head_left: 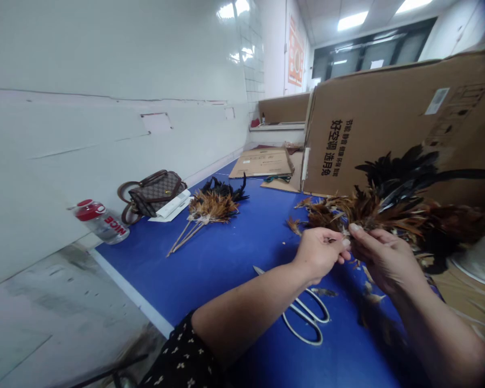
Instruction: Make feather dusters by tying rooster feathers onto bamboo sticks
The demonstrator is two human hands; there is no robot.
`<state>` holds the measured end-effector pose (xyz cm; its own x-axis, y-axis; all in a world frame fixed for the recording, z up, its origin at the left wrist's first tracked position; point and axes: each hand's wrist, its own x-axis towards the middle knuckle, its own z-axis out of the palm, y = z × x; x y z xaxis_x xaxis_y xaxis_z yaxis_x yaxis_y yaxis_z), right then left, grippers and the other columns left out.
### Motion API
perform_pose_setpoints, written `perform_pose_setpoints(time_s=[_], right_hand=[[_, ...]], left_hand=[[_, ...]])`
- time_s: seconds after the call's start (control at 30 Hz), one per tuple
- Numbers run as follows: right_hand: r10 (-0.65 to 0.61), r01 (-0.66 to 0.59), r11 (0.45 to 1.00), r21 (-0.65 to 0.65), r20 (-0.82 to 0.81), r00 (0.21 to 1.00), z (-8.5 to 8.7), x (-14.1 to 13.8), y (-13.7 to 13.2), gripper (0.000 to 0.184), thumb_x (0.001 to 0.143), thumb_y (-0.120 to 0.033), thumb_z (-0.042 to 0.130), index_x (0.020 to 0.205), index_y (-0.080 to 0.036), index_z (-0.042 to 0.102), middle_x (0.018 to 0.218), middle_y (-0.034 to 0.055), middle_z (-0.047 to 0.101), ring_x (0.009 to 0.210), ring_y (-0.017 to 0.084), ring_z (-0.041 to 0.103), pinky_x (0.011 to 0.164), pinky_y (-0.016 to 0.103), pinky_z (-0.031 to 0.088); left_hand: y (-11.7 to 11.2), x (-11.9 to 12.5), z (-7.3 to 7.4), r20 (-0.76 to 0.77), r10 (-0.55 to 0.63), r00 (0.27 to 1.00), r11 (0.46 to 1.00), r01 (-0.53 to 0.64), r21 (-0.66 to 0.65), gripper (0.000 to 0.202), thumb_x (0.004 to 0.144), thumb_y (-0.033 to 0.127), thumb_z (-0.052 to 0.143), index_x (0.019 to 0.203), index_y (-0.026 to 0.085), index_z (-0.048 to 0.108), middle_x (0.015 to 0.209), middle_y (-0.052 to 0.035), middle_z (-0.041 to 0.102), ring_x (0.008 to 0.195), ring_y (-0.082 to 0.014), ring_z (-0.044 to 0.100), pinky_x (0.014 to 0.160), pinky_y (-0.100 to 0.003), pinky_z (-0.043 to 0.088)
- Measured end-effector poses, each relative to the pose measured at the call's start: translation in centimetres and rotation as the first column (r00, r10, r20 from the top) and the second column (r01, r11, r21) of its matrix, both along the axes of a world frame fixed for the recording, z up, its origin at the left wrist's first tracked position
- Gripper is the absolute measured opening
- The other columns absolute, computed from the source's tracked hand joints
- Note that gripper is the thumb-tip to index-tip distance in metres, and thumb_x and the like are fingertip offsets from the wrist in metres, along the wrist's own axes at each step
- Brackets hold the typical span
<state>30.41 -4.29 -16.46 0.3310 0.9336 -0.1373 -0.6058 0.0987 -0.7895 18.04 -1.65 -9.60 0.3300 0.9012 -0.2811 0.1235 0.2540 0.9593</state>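
Note:
My left hand [319, 253] and my right hand [382, 253] meet above the blue table top [226, 253], both with fingers pinched on a bunch of brown and black feathers [388, 207]. The bunch fans out to the right, in front of a big cardboard box [392, 124]. Metal scissors [305, 315] lie flat on the blue surface just below my left forearm. Loose feather bits lie scattered under my hands.
Feather sticks [208, 210] lie on the table toward the back left, beside a brown handbag [153, 194] and a plastic bottle with a red cap [101, 221]. Flat cardboard [262, 161] lies farther back. A white wall runs along the left.

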Motion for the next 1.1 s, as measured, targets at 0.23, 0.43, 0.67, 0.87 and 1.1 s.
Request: perform_pose_setpoints(time_s=[0.23,0.43,0.67,0.87,1.1], right_hand=[[0.004,-0.007,0.996,-0.085,-0.043,0.999,-0.1,-0.3,0.2,0.061,0.051,-0.05,0.105,0.064,-0.014,0.057,0.053,-0.0007,0.052,0.048,0.008,0.046,0.042,0.019,0.036],[0.034,-0.038,0.994,-0.103,-0.04,0.999,-0.2,-0.6,0.4,0.068,0.047,-0.054,0.106,0.062,-0.016,0.051,0.051,-0.0037,0.046,0.046,0.006,0.04,0.041,0.019,0.03],[0.092,-0.089,0.993,-0.083,0.04,0.995,0.0,-1.1,2.1,0.067,0.055,-0.059,0.102,0.064,-0.017,0.05,0.054,-0.0032,0.047,0.048,0.008,0.042,0.044,0.021,0.031],[0.168,-0.204,0.976,0.078,0.324,0.931,1.4,-0.5,4.9,0.059,0.088,-0.076,0.069,0.097,-0.018,0.071,0.065,-0.0008,0.056,0.049,0.01,0.042,0.044,0.022,0.033],[0.026,-0.207,0.976,0.061,0.919,0.395,-3.2,-1.8,7.6,0.027,0.097,-0.032,0.059,0.106,-0.022,0.083,0.103,0.0085,0.075,0.092,0.022,0.071,0.085,0.032,0.054]], left_hand=[[0.2,-0.8,0.0,-0.139,-0.132,0.981,0.991,0.134,0.012,0.027,0.095,0.019,0.065,0.07,0.01,0.064,0.058,0.0009,0.056,0.052,-0.006,0.047,0.056,-0.022,0.036],[0.8,-1.1,0.5,-0.155,-0.131,0.979,0.99,0.12,-0.081,0.026,0.094,0.012,0.064,0.068,0.01,0.063,0.057,0.0007,0.056,0.048,-0.0058,0.046,0.053,-0.022,0.037],[1.7,-1.1,0.9,-0.154,-0.045,0.987,0.991,0.025,-0.128,0.031,0.095,0.008,0.062,0.064,0.011,0.058,0.055,0.0005,0.054,0.043,-0.0051,0.042,0.046,-0.02,0.031],[4.9,-3.0,4.5,0.031,0.134,0.99,0.991,-0.134,-0.02,0.019,0.092,0.003,0.064,0.074,0.006,0.065,0.062,-0.0006,0.057,0.044,-0.0028,0.042,0.044,-0.017,0.026],[7.6,-5.0,6.3,0.065,0.253,0.965,0.963,-0.257,0.079,0.022,0.095,-0.001,0.057,0.076,0.005,0.066,0.064,-0.0015,0.056,0.046,-0.0034,0.044,0.044,-0.017,0.025]])
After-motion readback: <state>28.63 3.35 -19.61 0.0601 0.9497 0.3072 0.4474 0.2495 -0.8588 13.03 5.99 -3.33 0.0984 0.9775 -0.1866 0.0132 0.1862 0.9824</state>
